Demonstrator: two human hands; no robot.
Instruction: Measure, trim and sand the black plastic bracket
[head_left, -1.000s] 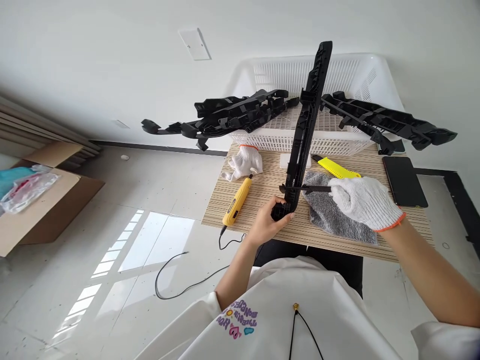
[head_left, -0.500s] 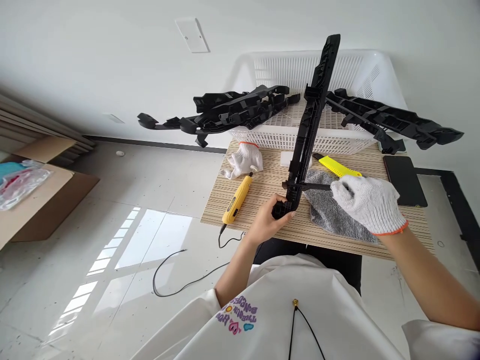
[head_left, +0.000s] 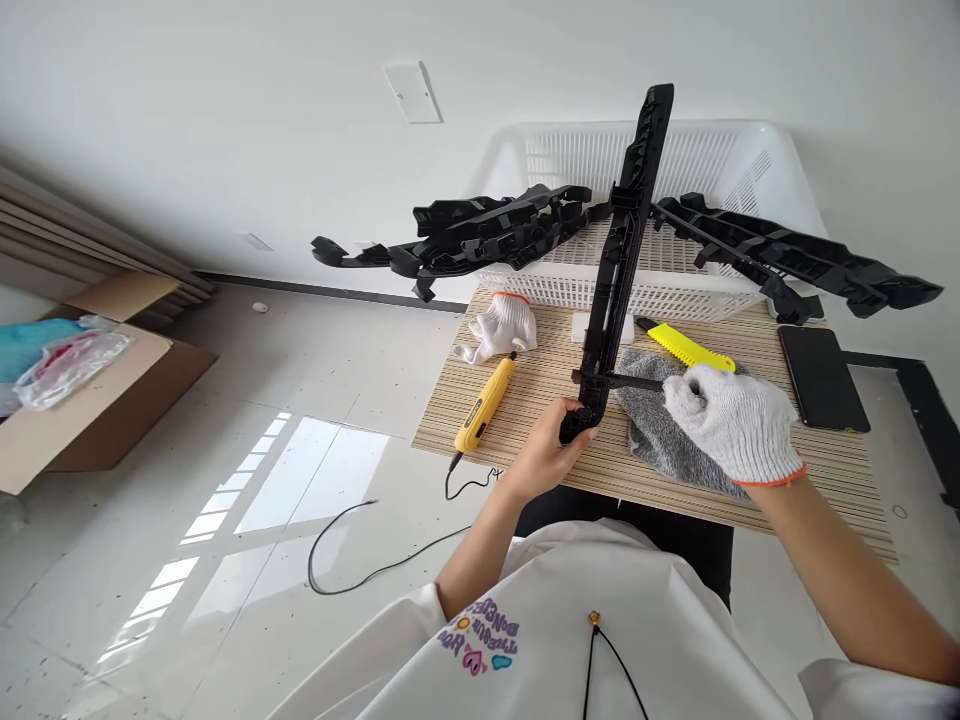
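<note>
My bare left hand (head_left: 551, 450) grips the lower end of a long black plastic part (head_left: 619, 260), which stands tilted over the table. My right hand (head_left: 727, 420), in a white knitted glove, is closed on a thin black tool (head_left: 637, 382). The tool's far end lies across the part just above my left fingers. A grey cloth (head_left: 660, 420) lies beneath the tool and glove. Left of the part are a yellow corded tool (head_left: 486, 405) and a spare white glove (head_left: 504, 325). A yellow-handled cutter (head_left: 686, 347) is behind my right hand.
A white basket (head_left: 697, 280) at the table's back holds more black parts (head_left: 495, 230), jutting out on both sides. A black phone (head_left: 823, 380) lies at the right. A cardboard box (head_left: 135, 390) stands at far left, and a cable (head_left: 360, 585) trails on the floor.
The whole view has shifted slightly, with the table and basket now lower and further right. Both hands keep their holds, and the tool stays across the part's lower end.
</note>
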